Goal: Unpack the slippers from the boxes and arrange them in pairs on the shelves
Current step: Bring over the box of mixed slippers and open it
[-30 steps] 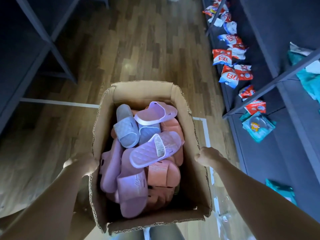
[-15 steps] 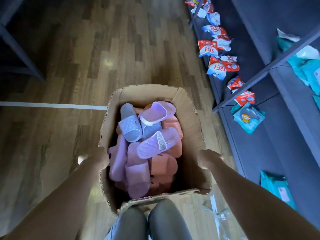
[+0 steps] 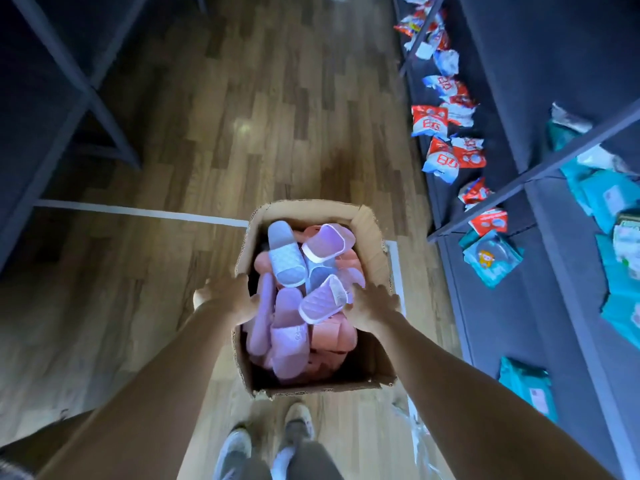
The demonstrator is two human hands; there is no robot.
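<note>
An open cardboard box [image 3: 311, 206] stands on the wooden floor in front of my shoes. It is full of loose slippers: a pale blue quilted one [image 3: 285, 258], a lilac one [image 3: 329, 241], a lilac quilted one with a white label [image 3: 320, 301], and several pink and purple ones [image 3: 289, 344] underneath. My left hand [image 3: 225, 299] grips the box's left rim, thumb inside and fingers outside. My right hand [image 3: 374, 306] lies over the right rim with fingers spread, its thumb beside the labelled slipper.
Dark shelves [image 3: 485, 323] run along the right, holding red-and-white packets [image 3: 436, 123] and teal packs [image 3: 491, 259]. Another dark shelf unit [image 3: 52, 98] stands at the left. A white line [image 3: 138, 213] crosses the floor. My shoes [image 3: 266, 441] are just behind the box.
The box has gone down from a carried height to the floor. My right hand has shifted from the box's outer side to lie over the rim with fingers spread.
</note>
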